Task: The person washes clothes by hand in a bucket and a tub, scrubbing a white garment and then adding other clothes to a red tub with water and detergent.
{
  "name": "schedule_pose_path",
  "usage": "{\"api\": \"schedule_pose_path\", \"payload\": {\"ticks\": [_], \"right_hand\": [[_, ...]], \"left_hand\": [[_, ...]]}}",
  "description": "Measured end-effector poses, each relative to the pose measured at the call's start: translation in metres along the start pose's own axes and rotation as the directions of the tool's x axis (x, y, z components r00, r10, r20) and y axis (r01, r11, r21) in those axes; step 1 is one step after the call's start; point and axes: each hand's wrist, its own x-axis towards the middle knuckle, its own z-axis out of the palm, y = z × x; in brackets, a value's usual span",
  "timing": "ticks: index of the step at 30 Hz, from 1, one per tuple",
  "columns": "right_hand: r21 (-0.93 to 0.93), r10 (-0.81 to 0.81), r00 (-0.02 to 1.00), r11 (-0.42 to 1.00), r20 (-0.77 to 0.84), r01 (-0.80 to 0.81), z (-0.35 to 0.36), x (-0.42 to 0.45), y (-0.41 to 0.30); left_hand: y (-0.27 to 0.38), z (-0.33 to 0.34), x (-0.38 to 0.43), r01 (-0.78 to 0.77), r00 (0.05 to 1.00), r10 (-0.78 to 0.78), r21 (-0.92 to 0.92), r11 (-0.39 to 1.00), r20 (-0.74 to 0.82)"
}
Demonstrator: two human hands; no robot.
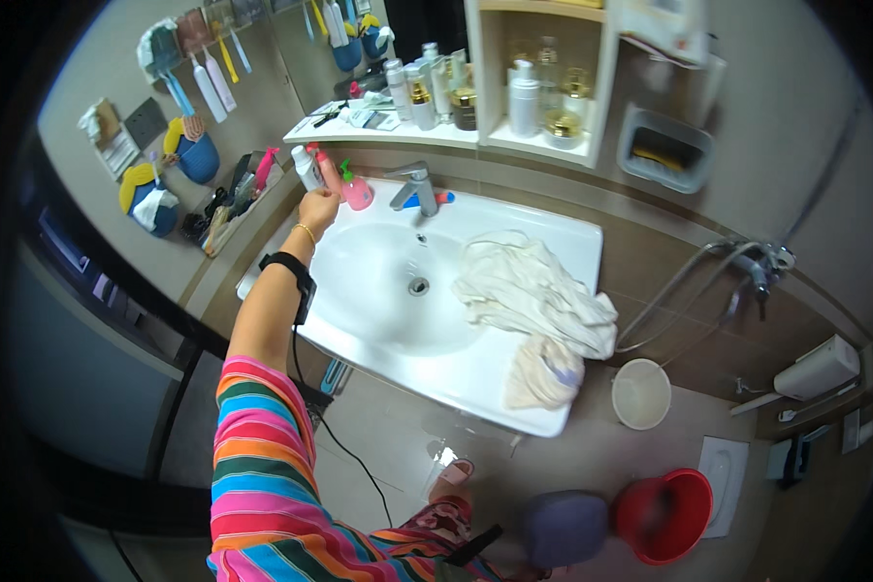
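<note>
My left hand [319, 209] reaches to the back left corner of the white washbasin [378, 320]. Its fingers are curled right at a white bottle [306, 169] and a coral-pink bottle [328, 173]; whether they grip either one is hidden by the hand. Just right of them stands a pink pump bottle [357, 193] with a green nozzle. A chrome faucet [420, 190] rises from the basin's back edge, with a blue and red object [444, 198] behind it. Crumpled white cloth [527, 284] lies over the basin's right side, a cream cloth [545, 371] in front of it. My right hand is out of view.
A shelf [436, 137] with toiletries runs above the basin. Right of it hang a shower hose [662, 287] and mixer [760, 265]. On the floor are a white bucket [641, 394], a purple stool [564, 527] and a red tub [666, 516]. A black cable [349, 451] hangs by my arm.
</note>
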Motion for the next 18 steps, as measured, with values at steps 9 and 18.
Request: {"api": "schedule_pose_path", "payload": {"ticks": [9, 18], "right_hand": [[-0.674, 0.210, 0.977, 0.726, 0.029, -0.136, 0.066, 0.000, -0.103], [-0.827, 0.451, 0.892, 0.489, -0.035, -0.279, 0.044, -0.059, -0.074]], "left_hand": [[-0.077, 0.087, 0.136, -0.110, 0.994, 0.109, 0.125, 0.986, 0.013], [-0.132, 0.155, 0.259, -0.133, 0.957, 0.213, 0.355, 0.925, -0.196]]}}
